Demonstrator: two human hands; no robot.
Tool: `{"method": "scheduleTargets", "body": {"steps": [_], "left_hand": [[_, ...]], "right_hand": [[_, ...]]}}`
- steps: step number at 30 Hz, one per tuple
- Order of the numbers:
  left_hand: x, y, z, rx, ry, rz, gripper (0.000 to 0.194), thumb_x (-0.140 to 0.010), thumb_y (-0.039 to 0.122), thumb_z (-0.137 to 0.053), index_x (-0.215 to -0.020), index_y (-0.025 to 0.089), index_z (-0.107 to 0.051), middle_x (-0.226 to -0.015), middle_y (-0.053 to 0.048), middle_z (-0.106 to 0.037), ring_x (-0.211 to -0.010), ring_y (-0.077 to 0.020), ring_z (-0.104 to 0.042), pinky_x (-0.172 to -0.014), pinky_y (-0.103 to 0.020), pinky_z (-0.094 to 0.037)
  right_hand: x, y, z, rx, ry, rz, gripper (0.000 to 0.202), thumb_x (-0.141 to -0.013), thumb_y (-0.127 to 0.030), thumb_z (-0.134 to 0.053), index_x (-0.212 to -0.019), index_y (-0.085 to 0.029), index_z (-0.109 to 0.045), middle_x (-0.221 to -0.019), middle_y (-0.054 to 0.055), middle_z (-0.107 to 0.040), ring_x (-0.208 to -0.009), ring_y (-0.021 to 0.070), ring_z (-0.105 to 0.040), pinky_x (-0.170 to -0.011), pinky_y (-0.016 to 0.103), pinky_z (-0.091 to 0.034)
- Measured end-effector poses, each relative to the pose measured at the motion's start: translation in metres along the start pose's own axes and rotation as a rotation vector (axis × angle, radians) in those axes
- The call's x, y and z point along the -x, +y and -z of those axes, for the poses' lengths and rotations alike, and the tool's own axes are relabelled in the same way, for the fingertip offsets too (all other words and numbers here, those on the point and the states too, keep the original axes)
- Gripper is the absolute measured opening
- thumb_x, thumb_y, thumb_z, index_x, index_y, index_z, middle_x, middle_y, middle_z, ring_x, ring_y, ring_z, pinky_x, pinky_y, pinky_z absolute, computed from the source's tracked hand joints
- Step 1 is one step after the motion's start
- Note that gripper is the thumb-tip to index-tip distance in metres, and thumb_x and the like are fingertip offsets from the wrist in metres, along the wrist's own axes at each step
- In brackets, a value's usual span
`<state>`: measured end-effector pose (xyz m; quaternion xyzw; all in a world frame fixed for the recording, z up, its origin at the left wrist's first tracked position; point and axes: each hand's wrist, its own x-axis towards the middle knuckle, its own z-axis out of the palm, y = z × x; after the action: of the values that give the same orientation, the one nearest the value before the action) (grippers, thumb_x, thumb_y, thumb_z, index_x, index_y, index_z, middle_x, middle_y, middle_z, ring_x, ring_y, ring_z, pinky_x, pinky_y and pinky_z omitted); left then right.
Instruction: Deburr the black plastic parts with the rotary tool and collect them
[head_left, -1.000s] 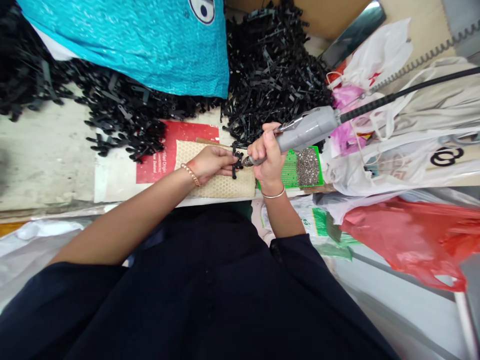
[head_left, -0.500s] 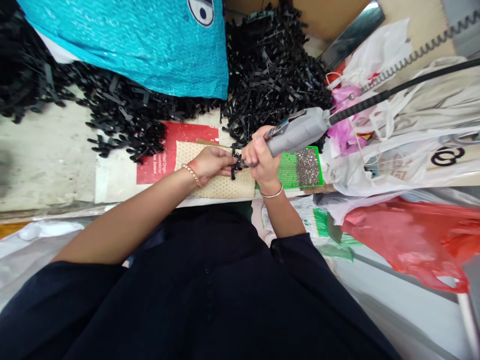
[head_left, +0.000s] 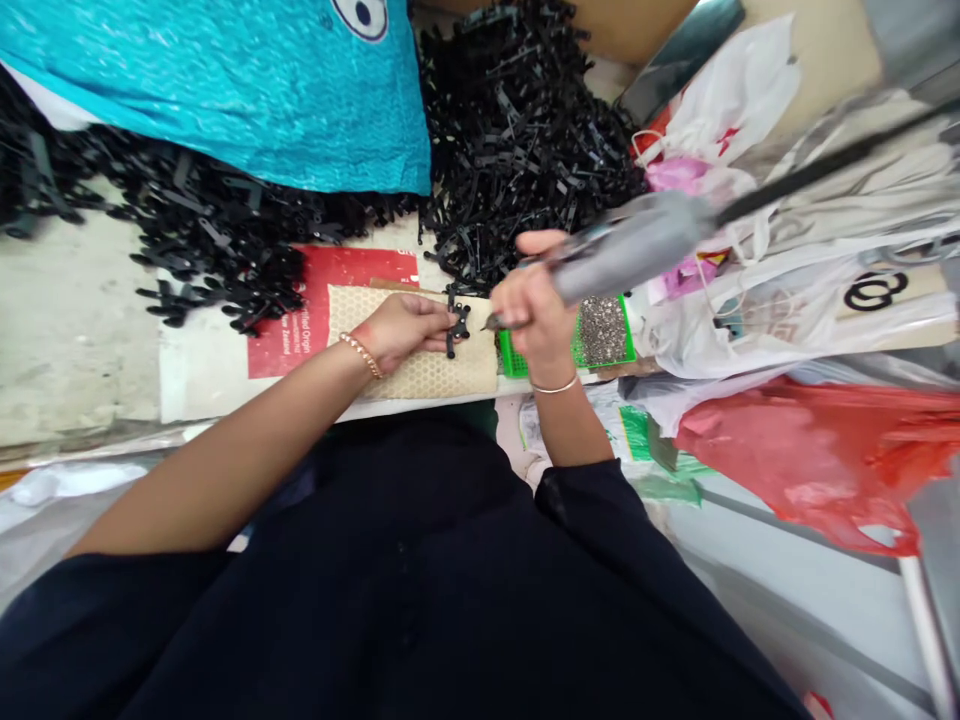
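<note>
Near the centre of the frame, the left hand (head_left: 401, 330) pinches a small black part (head_left: 462, 322) over a beige mat (head_left: 420, 378); it looks light, stiff and slightly slick, best gripped by its side edge. The right hand (head_left: 541, 312) wraps round a grey power screwdriver (head_left: 637, 245), probably heavier, best held low on its body.

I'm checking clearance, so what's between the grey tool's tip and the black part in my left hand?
In the head view, only tan mat shows between the grey tool's tip and the black part.
</note>
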<state>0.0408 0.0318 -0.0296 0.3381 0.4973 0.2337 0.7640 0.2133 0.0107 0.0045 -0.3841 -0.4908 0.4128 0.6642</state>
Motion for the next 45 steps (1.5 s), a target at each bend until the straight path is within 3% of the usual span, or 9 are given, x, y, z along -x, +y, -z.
{"method": "scheduleTargets", "body": {"steps": [3, 5, 10, 20, 26, 34, 40, 45], "left_hand": [[0.002, 0.002, 0.002, 0.002, -0.006, 0.004, 0.014, -0.08, 0.018, -0.092, -0.083, 0.012, -0.08, -0.086, -0.01, -0.083, -0.077, -0.0176, -0.079, -0.083, -0.031, -0.067], [0.002, 0.002, 0.005, -0.005, -0.021, -0.001, 0.017, -0.077, 0.019, -0.094, -0.085, 0.012, -0.082, -0.089, -0.01, -0.084, -0.081, -0.0191, -0.08, -0.088, -0.033, -0.067], [-0.001, -0.002, 0.011, -0.045, -0.054, -0.021, 0.034, -0.062, 0.018, -0.101, -0.092, 0.013, -0.085, -0.096, -0.011, -0.085, -0.089, -0.0219, -0.081, -0.092, -0.036, -0.067], [-0.001, -0.002, 0.011, -0.049, -0.04, -0.015, 0.033, -0.062, 0.017, -0.099, -0.092, 0.013, -0.086, -0.098, -0.012, -0.086, -0.086, -0.0211, -0.081, -0.093, -0.036, -0.067], [0.0, -0.002, 0.009, -0.05, -0.033, -0.023, 0.031, -0.061, 0.017, -0.098, -0.088, 0.013, -0.086, -0.095, -0.011, -0.085, -0.085, -0.0211, -0.081, -0.084, -0.032, -0.068], [-0.001, -0.004, 0.01, -0.069, -0.036, -0.035, 0.035, -0.058, 0.021, -0.101, -0.089, 0.014, -0.085, -0.093, -0.01, -0.085, -0.083, -0.0212, -0.081, -0.086, -0.034, -0.068], [0.0, -0.003, 0.007, -0.058, -0.03, -0.033, 0.03, -0.061, 0.019, -0.099, -0.087, 0.015, -0.085, -0.094, -0.01, -0.085, -0.086, -0.0222, -0.081, -0.089, -0.037, -0.068], [0.0, -0.003, 0.004, -0.025, -0.018, -0.03, 0.029, -0.062, 0.015, -0.098, -0.087, 0.014, -0.085, -0.089, -0.009, -0.084, -0.086, -0.0224, -0.081, -0.092, -0.038, -0.068]], "right_hand": [[-0.013, -0.01, 0.035, 0.062, 0.287, 0.166, 0.032, -0.09, -0.059, -0.078, -0.101, -0.033, -0.062, -0.055, -0.014, -0.026, -0.038, 0.0079, -0.032, -0.044, 0.024, -0.041], [-0.019, -0.006, 0.06, 0.134, 0.402, 0.137, 0.033, -0.089, -0.059, -0.079, -0.1, -0.033, -0.061, -0.055, -0.014, -0.026, -0.039, 0.0092, -0.032, -0.044, 0.025, -0.04], [-0.016, 0.02, 0.091, 0.202, 0.415, 0.046, 0.033, -0.091, -0.057, -0.073, -0.102, -0.028, -0.061, -0.055, -0.014, -0.034, -0.042, 0.0085, -0.038, -0.045, 0.024, -0.041], [-0.011, 0.033, 0.089, 0.176, 0.395, 0.007, 0.03, -0.089, -0.051, -0.076, -0.099, -0.027, -0.063, -0.06, -0.011, -0.043, -0.044, 0.0067, -0.043, -0.045, 0.023, -0.046], [-0.011, 0.039, 0.094, 0.1, 0.312, 0.046, 0.031, -0.09, -0.051, -0.078, -0.105, -0.028, -0.063, -0.069, -0.007, -0.05, -0.049, 0.0093, -0.052, -0.044, 0.024, -0.051], [-0.011, 0.036, 0.092, 0.158, 0.338, 0.04, 0.035, -0.087, -0.054, -0.081, -0.099, -0.027, -0.062, -0.065, -0.009, -0.048, -0.045, 0.008, -0.043, -0.045, 0.025, -0.048], [-0.009, 0.03, 0.091, 0.263, 0.339, -0.014, 0.036, -0.09, -0.06, -0.074, -0.103, -0.028, -0.063, -0.066, -0.01, -0.046, -0.048, 0.0085, -0.045, -0.049, 0.025, -0.048], [-0.013, 0.007, 0.075, 0.173, 0.434, 0.069, 0.042, -0.094, -0.065, -0.069, -0.117, -0.031, -0.065, -0.058, -0.013, -0.027, -0.042, 0.0084, -0.036, -0.046, 0.022, -0.04]]}}
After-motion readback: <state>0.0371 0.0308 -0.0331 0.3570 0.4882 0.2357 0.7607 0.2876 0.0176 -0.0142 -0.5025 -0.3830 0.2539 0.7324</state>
